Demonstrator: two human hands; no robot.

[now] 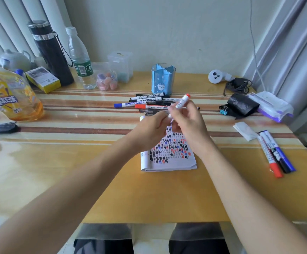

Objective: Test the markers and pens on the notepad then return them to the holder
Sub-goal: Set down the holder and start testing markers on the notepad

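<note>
Yellow wood with brown stripes makes up the table (61,171), and pale curtains hang behind it. A notepad (169,162) full of little black, red and blue marks lies in the middle. Above it, a red-ended marker (182,102) is held in the right hand (189,125), with its red end pointing toward 1 o'clock. The right hand is closed around the marker's body. The left hand (149,133) is pinched shut at the marker's lower end; what it grips cannot be seen, though it is probably the cap.

A pile of markers and pens (149,103) lies at 12 o'clock from the pad. The blue holder (163,78) stands just behind the pile and looks empty. Three more markers (275,153) lie at 3 o'clock.

To do this step well, the cap should be pulled straight off, not bent. The body should be held tight. Then one short mark should be made in a bare spot on the pad.
</note>
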